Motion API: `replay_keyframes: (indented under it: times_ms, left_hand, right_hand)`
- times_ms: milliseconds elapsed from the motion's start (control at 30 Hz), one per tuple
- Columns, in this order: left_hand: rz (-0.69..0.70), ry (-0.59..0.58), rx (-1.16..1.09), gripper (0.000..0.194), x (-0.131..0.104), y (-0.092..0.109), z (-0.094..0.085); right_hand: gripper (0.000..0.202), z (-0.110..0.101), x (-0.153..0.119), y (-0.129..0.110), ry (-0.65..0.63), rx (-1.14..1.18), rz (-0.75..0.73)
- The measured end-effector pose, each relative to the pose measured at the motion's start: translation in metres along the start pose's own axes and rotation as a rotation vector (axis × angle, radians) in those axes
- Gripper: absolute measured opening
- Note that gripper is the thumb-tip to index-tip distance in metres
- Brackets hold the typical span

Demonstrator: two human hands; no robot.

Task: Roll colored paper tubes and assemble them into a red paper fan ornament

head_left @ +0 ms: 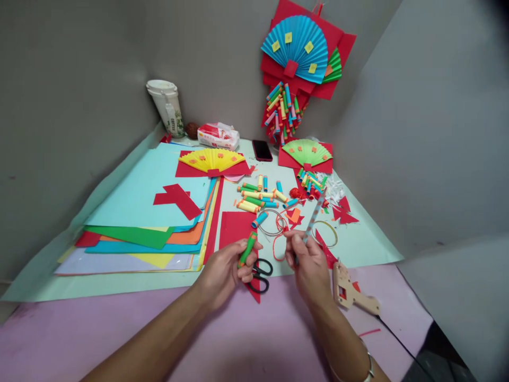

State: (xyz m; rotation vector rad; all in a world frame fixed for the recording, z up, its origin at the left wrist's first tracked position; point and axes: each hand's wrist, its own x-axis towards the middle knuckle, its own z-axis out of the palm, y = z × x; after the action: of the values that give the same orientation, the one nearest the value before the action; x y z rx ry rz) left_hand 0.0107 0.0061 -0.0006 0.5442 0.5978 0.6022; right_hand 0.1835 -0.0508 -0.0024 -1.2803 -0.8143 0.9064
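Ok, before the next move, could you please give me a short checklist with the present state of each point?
1. Green paper roll secure in the left hand: ok, held in the fingers.
2. Slim patterned strip secure in the right hand: ok, held between thumb and fingers.
3. Black-handled scissors well away from the left hand: not ok, the handles show right beside its fingers.
4. Beige glue gun set down: ok, it lies on the table to the right.
5. Glue gun cool: cannot tell, heat does not show.
6. Smartphone away from both hands: ok, it lies toward the back.
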Motion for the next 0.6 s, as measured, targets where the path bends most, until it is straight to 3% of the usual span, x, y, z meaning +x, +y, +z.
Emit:
replay_keyframes:
  times_ms: [200,367,600]
  left_hand:
    - [-0.057,-0.020,0.101,0.028,0.001,-0.006,-0.001]
    - [-0.091,-0.057,0.133,0.028,-0.001,-0.007,0.001]
    - [-0.166,-0.073,0.106,0.030,-0.003,-0.008,-0.001]
  right_hand:
    - [0.025,0.006,-0.004,0.013,-0.112,-0.079,0.096]
    - [0.020,0.011,-0.004,0.014,-0.277,0.007,0.125]
    - [0.014,0.015,-0.006,0.018,-0.306,0.066,0.106]
